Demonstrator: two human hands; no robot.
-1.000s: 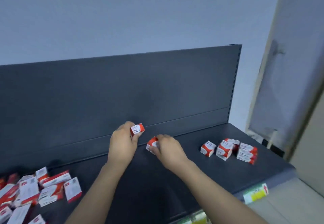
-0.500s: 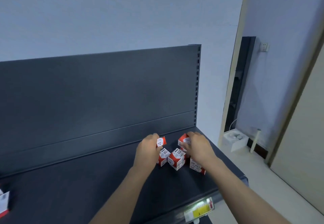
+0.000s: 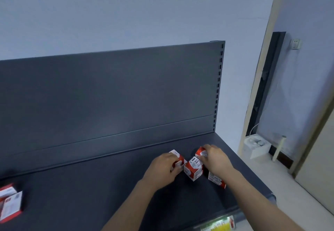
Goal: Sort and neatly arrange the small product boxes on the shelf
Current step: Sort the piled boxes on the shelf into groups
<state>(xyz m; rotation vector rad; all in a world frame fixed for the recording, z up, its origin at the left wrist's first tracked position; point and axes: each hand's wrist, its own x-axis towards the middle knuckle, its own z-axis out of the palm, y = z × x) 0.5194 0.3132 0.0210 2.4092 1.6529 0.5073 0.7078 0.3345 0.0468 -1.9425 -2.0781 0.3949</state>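
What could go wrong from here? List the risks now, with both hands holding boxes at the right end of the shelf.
1. The left hand holds the left box and the right hand holds the right box, both close beside the middle stack. Setting either one down could knock that stack over.
2. The right wrist covers part of the low stack, so it may get nudged unseen toward the open right end of the shelf.

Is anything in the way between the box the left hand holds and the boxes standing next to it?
Nothing visible. The left hand holds its box right beside the middle boxes; nothing lies between.
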